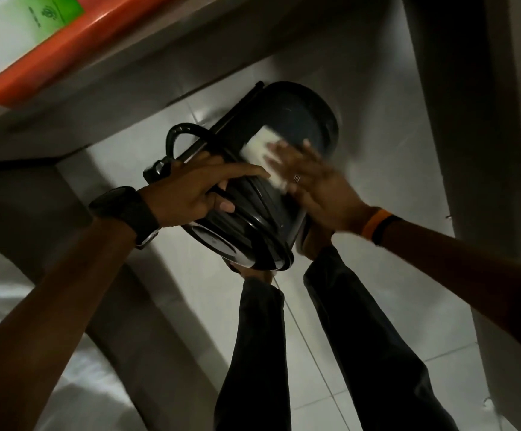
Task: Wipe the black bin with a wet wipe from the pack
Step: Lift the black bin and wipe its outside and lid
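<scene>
Fingers of the left hand [190, 194] clasped the tilted black plastic bin [262, 194] above the tiled floor [377, 306], the right hand [312, 178] lying flat on the white wet wipe [262, 150]; hard strokes risked slippage.

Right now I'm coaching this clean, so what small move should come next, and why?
Probably slide the wipe further along the bin. The right hand presses it flat on the upper side, with much of that dark surface lying beyond it, and the left hand grips the tilted bin to steady it.
</scene>
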